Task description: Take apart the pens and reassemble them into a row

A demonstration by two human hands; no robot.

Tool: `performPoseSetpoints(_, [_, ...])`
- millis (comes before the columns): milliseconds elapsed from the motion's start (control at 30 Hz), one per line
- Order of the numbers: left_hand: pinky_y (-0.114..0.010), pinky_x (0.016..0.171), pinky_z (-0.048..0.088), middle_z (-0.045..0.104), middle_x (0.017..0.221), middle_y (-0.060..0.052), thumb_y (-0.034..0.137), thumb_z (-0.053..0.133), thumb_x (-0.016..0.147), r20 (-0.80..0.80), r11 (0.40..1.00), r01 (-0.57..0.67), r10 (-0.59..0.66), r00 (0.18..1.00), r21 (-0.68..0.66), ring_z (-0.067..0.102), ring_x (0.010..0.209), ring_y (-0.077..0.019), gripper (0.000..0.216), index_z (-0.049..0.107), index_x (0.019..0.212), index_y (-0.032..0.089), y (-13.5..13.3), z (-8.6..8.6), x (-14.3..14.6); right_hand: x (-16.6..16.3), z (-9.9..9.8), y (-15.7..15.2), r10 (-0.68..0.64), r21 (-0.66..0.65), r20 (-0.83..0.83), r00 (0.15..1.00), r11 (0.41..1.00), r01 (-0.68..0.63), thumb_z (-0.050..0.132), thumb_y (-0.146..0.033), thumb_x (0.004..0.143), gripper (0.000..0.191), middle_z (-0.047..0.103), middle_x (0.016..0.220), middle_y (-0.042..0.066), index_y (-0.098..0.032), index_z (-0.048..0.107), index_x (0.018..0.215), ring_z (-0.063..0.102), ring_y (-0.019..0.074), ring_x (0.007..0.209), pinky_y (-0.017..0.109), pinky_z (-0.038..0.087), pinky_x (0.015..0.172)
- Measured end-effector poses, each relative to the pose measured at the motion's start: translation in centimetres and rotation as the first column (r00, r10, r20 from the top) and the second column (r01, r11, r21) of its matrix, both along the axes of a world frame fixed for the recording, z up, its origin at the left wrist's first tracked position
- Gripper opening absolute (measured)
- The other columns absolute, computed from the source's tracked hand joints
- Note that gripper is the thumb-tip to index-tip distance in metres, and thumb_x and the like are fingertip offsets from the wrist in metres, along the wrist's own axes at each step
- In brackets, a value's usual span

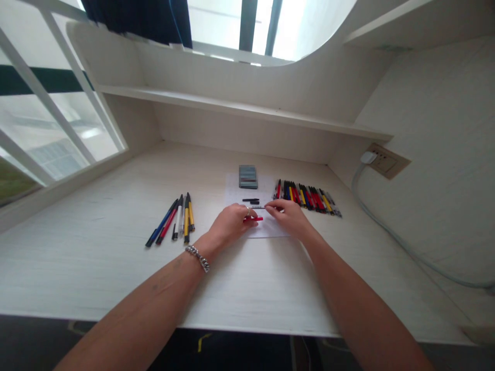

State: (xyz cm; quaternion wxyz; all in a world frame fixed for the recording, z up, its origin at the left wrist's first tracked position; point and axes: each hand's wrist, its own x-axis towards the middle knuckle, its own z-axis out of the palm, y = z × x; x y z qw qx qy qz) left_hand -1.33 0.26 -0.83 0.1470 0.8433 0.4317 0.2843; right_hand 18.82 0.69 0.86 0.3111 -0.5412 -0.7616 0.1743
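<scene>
Clock refs: centre = the white paper sheet, 12 = far side.

Pale wood-grain worktop [116, 278] carries everything. White rectangular paper sheet [268, 226] lies mid-worktop, directly ahead of the person; probably there so small dark parts show up and don't scatter.

Tight row of slim multicoloured pens [309, 198] at 3 o'clock, just off the sheet, side by side and roughly parallel. Looks deliberate: easy to count, easy to pick singly. Looser fan of blue, red, clear and yellow pens [179, 219] at 9 o'clock, well apart from the row, likely so the two lots don't mix.

Both hands meet over the sheet. Left hand [232, 222] is closed on a short red plastic tube [260, 219], which lies roughly crosswise; that grip seems meant to steady it and leave the fingertips free. Right hand [292, 216] pinches the near-3-o'clock end of a thin dark rod [258, 207] with its fingertips, a light grip that suits a slim part. Can't tell whether the left fingers touch the rod too.

Grey-blue rectangular block [248, 176] at 12, out of the hands' way; surface blurred. Small black plastic pieces [250, 200] sit just beyond the fingertips toward 12, within short reach.
</scene>
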Motion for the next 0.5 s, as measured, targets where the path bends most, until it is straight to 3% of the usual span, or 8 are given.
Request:
performPoseSetpoints(100, [-0.029, 0.069, 0.045, 0.069, 0.079, -0.004, 0.031, 0.062, 0.079, 0.044, 1.0, 0.02, -0.019, 0.999, -0.022, 0.061, 0.075, -0.0184, 0.016, 0.072, 0.088, 0.022, -0.2, 0.2, 0.3, -0.8, 0.4, -0.9, 0.174, -0.068, -0.071, 0.982, 0.981, -0.179, 0.058, -0.029, 0.082, 0.02, 0.071, 0.089, 0.004, -0.02, 0.071, 0.095, 0.063, 0.0147, 0.078, 0.024, 0.046, 0.07])
performPoseSetpoints(167, [-0.027, 0.066, 0.045, 0.069, 0.077, -0.003, 0.033, 0.064, 0.078, 0.108, 0.998, 0.029, -0.022, 0.994, -0.06, 0.061, 0.071, -0.0168, 0.017, 0.071, 0.086, 0.02, -0.1, 0.3, 0.2, -1.0, 0.5, -1.2, 0.207, -0.094, -0.083, 0.975, 0.972, -0.214, 0.061, -0.026, 0.08, 0.019, 0.071, 0.086, 0.003, -0.02, 0.072, 0.093, 0.062, 0.0141, 0.075, 0.024, 0.045, 0.068])
performPoseSetpoints(300, [-0.026, 0.067, 0.046, 0.07, 0.079, -0.003, 0.028, 0.065, 0.075, 0.177, 0.991, 0.037, -0.014, 0.984, -0.131, 0.063, 0.072, -0.0162, 0.017, 0.07, 0.089, 0.02, 0.2, 0.4, -0.7, -0.6, 0.5, -1.2, 0.156, -0.129, -0.064, 0.986, 0.978, -0.163, 0.063, -0.024, 0.078, 0.013, 0.071, 0.08, 0.003, -0.019, 0.073, 0.085, 0.061, 0.0138, 0.071, 0.023, 0.044, 0.066])
performPoseSetpoints(500, [-0.027, 0.067, 0.047, 0.071, 0.082, -0.003, 0.023, 0.064, 0.071, 0.085, 0.976, 0.045, -0.028, 0.996, -0.214, 0.063, 0.073, -0.0169, 0.019, 0.072, 0.089, 0.021, 0.5, 0.3, -1.6, 0.1, 0.2, -0.8, 0.135, -0.167, 0.05, 0.99, 0.978, -0.125, 0.063, -0.019, 0.076, 0.012, 0.071, 0.081, 0.003, -0.02, 0.074, 0.082, 0.061, 0.0145, 0.071, 0.024, 0.043, 0.065])
